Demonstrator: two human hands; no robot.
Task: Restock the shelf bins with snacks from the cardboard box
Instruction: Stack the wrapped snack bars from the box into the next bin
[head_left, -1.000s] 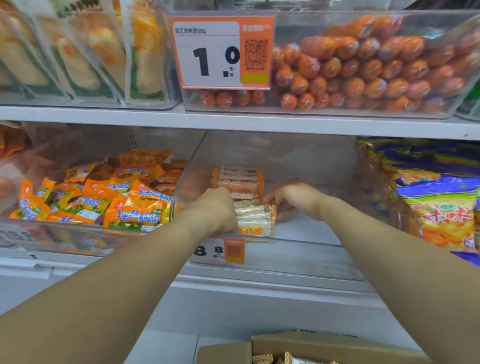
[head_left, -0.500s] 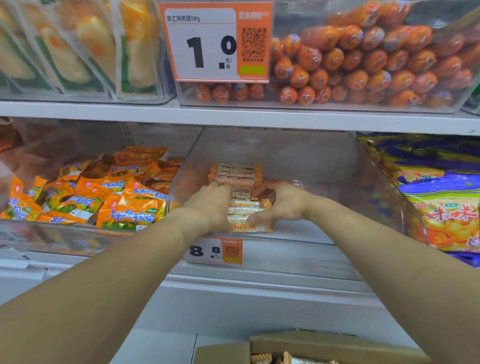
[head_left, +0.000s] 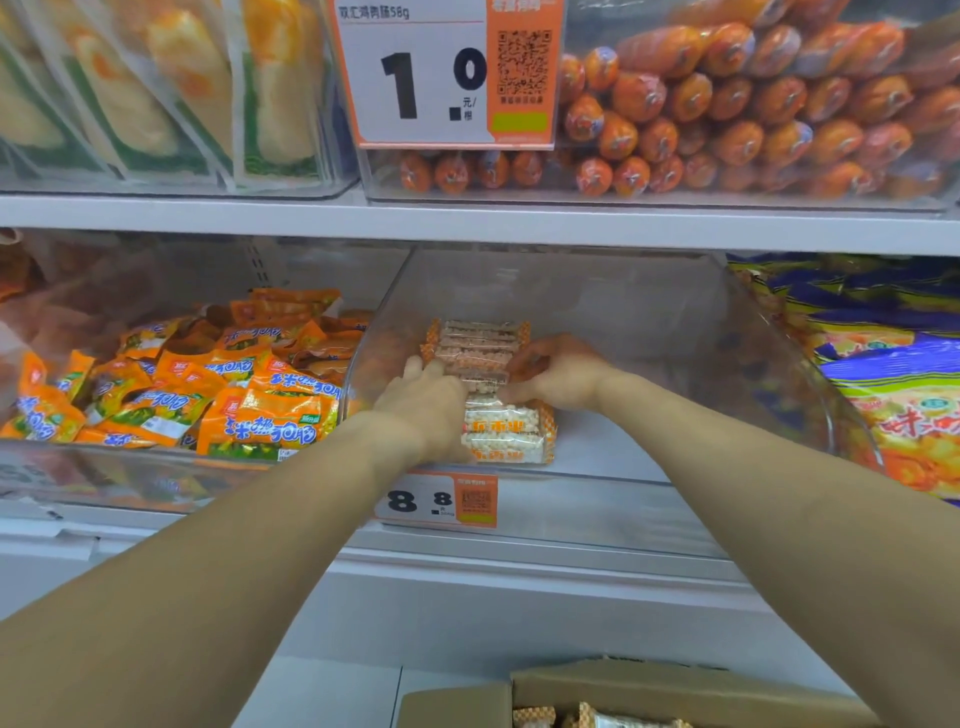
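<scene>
Cardboard box (head_left: 675, 691) at 6 o'clock, flaps open, a few wrapped snacks (head_left: 597, 719) visible inside. Above it, clear shelf bin (head_left: 649, 478) with an 8.8 price tag (head_left: 436, 501) on its front. Left hand (head_left: 423, 402) and right hand (head_left: 558, 374) flank a row of rice-cracker packs (head_left: 498, 415); each grip is curled against a pack side. Sausage bin (head_left: 727, 192) at 12 o'clock.
</scene>
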